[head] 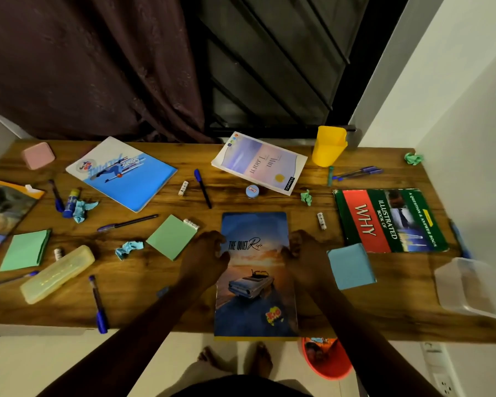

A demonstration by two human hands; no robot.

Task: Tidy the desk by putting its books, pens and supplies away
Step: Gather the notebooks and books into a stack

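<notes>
Hands first, nearest me: the left hand (206,253) and right hand (304,253) grip the long edges of a blue book (255,282) titled "THE QUIET Ride", fingers curled round its sides. It sits at six o'clock, at the worktop's (398,310) near edge. At two o'clock from it lies a green book (390,222) reading "ILLUSTRATED BOOK OF WHY". Farther back, a lavender notebook (259,163) lies at twelve, and a yellow cup (328,147) stands upright at one.
</notes>
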